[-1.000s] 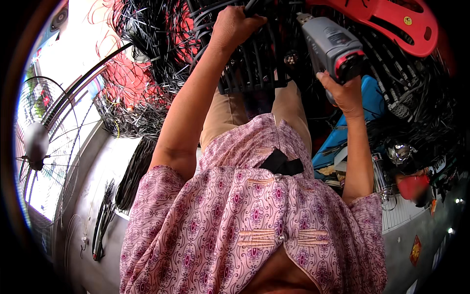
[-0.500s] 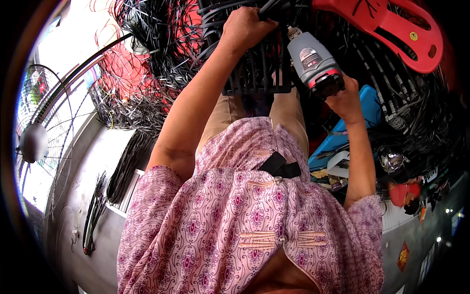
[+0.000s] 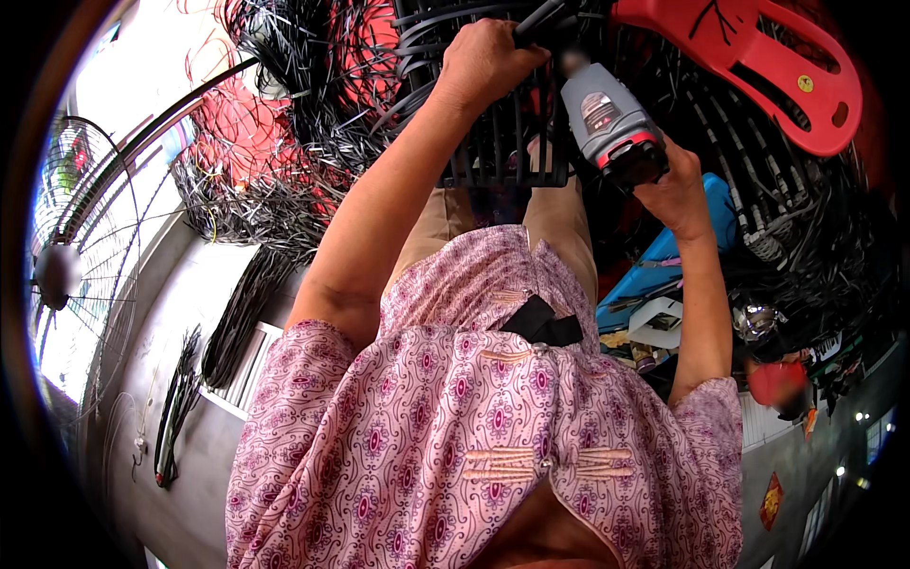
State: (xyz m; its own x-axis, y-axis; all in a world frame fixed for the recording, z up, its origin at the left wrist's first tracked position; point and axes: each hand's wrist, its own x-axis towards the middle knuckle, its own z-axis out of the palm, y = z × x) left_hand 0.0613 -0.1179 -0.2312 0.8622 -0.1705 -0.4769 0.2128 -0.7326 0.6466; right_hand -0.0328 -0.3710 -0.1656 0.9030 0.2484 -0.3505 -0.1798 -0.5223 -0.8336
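My left hand [image 3: 485, 64] is closed at the upper middle, its thumb pointing right, around a flat black strip [image 3: 540, 19] whose end shows past the fingers. Beneath it is a black slatted frame [image 3: 502, 178] with strips woven through it, standing in front of my knees. My right hand [image 3: 678, 190] grips a grey and black cordless power tool [image 3: 607, 109] with a red band near its rear. The tool's nose points up and away, close to the right of the left hand; its handle is mostly hidden behind the body.
Piles of loose black strips [image 3: 275, 204] lie at the left, with bundles of strips [image 3: 237, 313] on the floor. A red plastic seat-like piece [image 3: 796, 76] sits at the upper right, above a blue panel [image 3: 654, 256]. A fan [image 3: 81, 275] stands at far left.
My left hand has shifted slightly right and down with the strip. The power tool has moved slightly right, its nose now blurred. Both hands keep their grips.
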